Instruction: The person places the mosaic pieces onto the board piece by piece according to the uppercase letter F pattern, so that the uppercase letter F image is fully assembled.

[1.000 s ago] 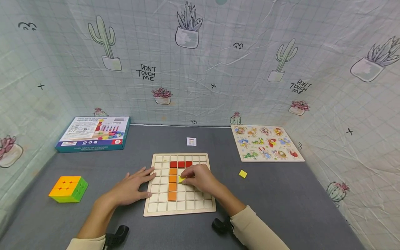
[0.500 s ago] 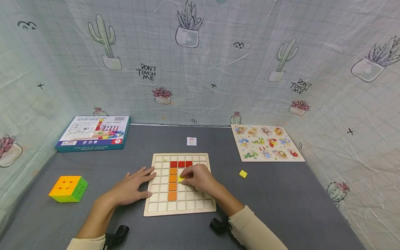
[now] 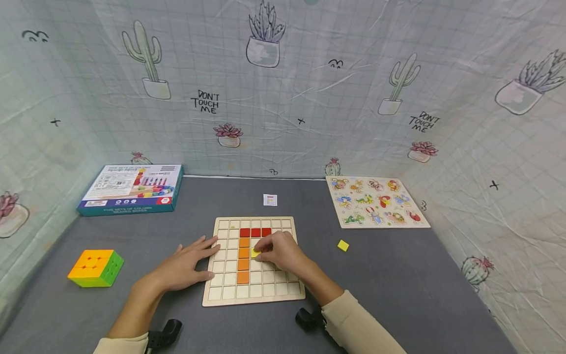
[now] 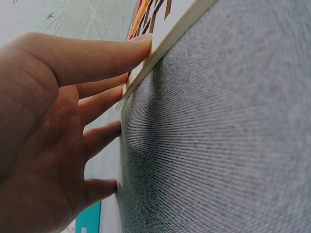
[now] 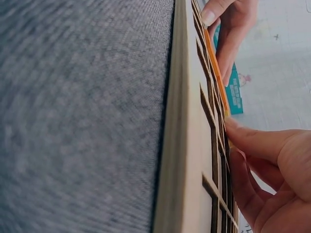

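Note:
A wooden grid board (image 3: 254,301) lies flat on the grey table. Three red tiles (image 3: 255,232) form a row near its far edge, and an orange column (image 3: 243,264) runs down below the leftmost one. My right hand (image 3: 285,253) pinches a yellow square tile (image 3: 255,253) at a cell just right of that column; the fingers partly cover it. Fingers spread, my left hand (image 3: 189,263) rests along the board's left edge, its thumb touching the rim (image 4: 160,53) in the left wrist view. Another yellow tile (image 3: 343,245) lies right of the board.
On the left sits a puzzle cube (image 3: 96,268), with a flat toy box (image 3: 131,190) behind it. A small printed card (image 3: 270,200) lies beyond the board. An insect picture board (image 3: 378,202) is at back right. A patterned cloth (image 3: 274,98) hangs behind the table.
My right wrist has shifted very slightly left while the fingers stay at the same cell with the yellow tile. The left hand keeps its place on the board's edge.

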The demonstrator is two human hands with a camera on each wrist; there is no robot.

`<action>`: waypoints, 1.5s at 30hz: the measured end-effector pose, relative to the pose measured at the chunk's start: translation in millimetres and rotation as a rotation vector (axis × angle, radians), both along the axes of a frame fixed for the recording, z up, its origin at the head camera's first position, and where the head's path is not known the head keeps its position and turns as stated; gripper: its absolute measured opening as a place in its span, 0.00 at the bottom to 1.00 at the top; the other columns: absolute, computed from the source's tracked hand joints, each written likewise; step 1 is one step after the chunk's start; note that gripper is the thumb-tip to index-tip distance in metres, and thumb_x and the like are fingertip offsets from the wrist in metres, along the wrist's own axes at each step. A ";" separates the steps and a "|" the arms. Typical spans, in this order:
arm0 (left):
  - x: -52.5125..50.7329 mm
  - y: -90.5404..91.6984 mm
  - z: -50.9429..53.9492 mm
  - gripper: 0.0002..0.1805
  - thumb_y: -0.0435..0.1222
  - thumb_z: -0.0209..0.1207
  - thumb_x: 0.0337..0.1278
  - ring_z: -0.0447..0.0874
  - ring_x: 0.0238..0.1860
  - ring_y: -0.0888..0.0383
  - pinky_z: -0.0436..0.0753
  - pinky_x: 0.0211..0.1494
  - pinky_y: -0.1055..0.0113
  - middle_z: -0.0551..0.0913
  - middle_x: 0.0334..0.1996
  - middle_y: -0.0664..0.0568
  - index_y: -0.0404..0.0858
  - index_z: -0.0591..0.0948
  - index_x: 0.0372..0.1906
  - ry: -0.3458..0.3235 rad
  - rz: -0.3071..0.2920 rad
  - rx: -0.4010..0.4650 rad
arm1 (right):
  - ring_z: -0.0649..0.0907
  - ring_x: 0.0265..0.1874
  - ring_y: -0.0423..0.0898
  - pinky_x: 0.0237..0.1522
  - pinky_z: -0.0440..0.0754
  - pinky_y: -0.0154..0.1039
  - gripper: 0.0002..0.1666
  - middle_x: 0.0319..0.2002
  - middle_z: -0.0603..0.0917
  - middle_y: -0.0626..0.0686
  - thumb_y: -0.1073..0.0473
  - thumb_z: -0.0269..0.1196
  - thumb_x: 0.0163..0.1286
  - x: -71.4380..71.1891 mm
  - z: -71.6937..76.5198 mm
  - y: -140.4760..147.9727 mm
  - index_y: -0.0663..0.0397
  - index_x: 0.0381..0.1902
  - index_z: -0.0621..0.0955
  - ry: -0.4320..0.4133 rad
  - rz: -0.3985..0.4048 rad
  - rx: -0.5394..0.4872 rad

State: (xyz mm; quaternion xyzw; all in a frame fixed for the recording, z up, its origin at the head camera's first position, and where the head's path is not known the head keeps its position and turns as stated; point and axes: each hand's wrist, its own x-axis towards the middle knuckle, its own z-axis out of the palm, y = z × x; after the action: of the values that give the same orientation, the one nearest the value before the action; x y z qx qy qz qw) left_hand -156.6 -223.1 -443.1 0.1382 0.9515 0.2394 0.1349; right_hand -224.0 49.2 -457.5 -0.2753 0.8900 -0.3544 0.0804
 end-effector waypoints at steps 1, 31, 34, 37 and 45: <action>0.2 -0.3 0.4 0.40 0.49 0.68 0.58 0.53 0.80 0.30 0.49 0.70 0.17 0.62 0.80 0.42 0.40 0.72 0.74 0.001 0.000 -0.001 | 0.84 0.32 0.34 0.36 0.81 0.25 0.10 0.36 0.93 0.48 0.62 0.77 0.57 -0.5 0.0 -0.6 0.52 0.38 0.92 0.000 -0.003 0.001; 0.7 -2.2 -2.8 0.40 0.49 0.68 0.59 0.53 0.81 0.32 0.48 0.71 0.19 0.62 0.80 0.43 0.41 0.71 0.75 -0.006 0.013 -0.008 | 0.87 0.38 0.39 0.41 0.82 0.27 0.10 0.42 0.93 0.49 0.63 0.76 0.59 1.2 3.2 0.9 0.53 0.41 0.91 -0.010 0.035 0.005; 0.6 -1.5 -3.5 0.40 0.49 0.68 0.59 0.53 0.81 0.33 0.48 0.71 0.19 0.62 0.80 0.44 0.41 0.71 0.75 -0.006 0.014 -0.007 | 0.88 0.43 0.44 0.47 0.86 0.32 0.13 0.46 0.92 0.51 0.63 0.75 0.61 2.1 4.7 8.0 0.55 0.44 0.90 -0.016 0.060 -0.016; 0.5 -0.8 -3.7 0.40 0.49 0.68 0.58 0.53 0.81 0.33 0.48 0.72 0.19 0.62 0.80 0.44 0.41 0.71 0.75 -0.002 0.012 -0.004 | 0.88 0.47 0.46 0.52 0.88 0.41 0.15 0.51 0.90 0.52 0.63 0.73 0.62 2.8 8.7 20.1 0.55 0.48 0.89 -0.027 0.070 -0.041; 0.8 -0.9 -2.5 0.40 0.48 0.68 0.59 0.53 0.81 0.32 0.48 0.71 0.18 0.62 0.80 0.44 0.40 0.71 0.75 0.006 0.003 0.009 | 0.86 0.54 0.50 0.46 0.86 0.37 0.18 0.58 0.87 0.53 0.59 0.72 0.66 -2.1 18.5 69.2 0.53 0.53 0.88 0.014 -0.033 0.001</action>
State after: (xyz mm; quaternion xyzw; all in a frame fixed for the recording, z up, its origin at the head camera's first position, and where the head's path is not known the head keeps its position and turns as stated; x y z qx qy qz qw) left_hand -155.8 -223.9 -445.6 0.1383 0.9511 0.2432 0.1310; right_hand -226.0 118.4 -439.0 -0.2630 0.8952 -0.3533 0.0684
